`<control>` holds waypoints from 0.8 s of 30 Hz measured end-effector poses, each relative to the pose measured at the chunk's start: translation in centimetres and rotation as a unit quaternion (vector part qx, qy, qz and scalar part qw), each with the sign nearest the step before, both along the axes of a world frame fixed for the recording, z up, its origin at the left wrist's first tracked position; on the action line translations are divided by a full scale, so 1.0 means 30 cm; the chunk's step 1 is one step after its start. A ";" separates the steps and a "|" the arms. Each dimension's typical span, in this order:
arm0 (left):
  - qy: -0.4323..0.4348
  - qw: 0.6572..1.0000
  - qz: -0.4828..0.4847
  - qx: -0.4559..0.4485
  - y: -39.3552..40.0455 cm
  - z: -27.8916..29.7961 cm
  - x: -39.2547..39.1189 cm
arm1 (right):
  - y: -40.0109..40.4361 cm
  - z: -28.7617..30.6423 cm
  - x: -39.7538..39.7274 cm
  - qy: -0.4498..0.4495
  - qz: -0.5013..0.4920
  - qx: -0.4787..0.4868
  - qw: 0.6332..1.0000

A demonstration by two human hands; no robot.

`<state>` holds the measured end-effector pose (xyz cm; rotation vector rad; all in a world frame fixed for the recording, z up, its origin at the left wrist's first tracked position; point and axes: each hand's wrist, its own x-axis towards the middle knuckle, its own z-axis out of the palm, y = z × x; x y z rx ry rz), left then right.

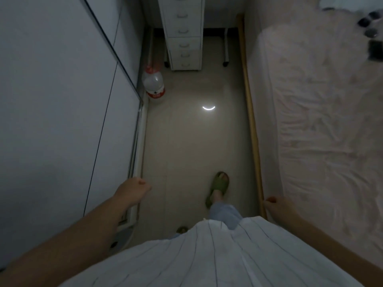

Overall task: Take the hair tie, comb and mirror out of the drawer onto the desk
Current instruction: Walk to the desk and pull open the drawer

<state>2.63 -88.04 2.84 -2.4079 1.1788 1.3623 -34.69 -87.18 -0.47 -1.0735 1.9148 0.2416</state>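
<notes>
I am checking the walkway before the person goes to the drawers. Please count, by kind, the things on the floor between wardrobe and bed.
Drawer unit: 1
Large water bottle: 1
Green slipper: 1 clearly seen; a second is mostly hidden
Total: 3

Drawer unit [183, 32] ahead, bed [323, 112] right, bottle [153, 84] left.

shirt [217, 255]: white, thin stripes | trousers [224, 214]: blue | slipper [218, 186]: green
</notes>
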 end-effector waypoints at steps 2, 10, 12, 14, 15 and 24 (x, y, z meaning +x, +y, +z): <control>-0.009 1.000 0.012 0.011 -0.136 -0.025 -0.007 | -0.192 -0.006 -0.006 -0.012 0.030 0.020 0.999; 0.005 0.992 0.123 -0.026 -0.737 0.031 -0.065 | -0.974 0.088 0.004 -0.016 0.105 0.011 0.994; 0.007 0.991 0.128 -0.036 -0.878 0.036 -0.051 | -1.144 0.096 0.025 -0.012 0.112 -0.013 0.994; 0.010 0.993 0.112 -0.021 -1.017 0.026 -0.020 | -1.300 0.090 0.057 -0.011 0.108 -0.025 0.994; 0.010 0.995 0.103 -0.013 -1.087 0.019 -0.001 | -1.373 0.081 0.073 -0.014 0.094 -0.034 0.995; 0.006 0.996 0.084 -0.001 -1.770 0.028 0.191 | -1.904 0.096 0.209 0.003 0.096 -0.019 0.995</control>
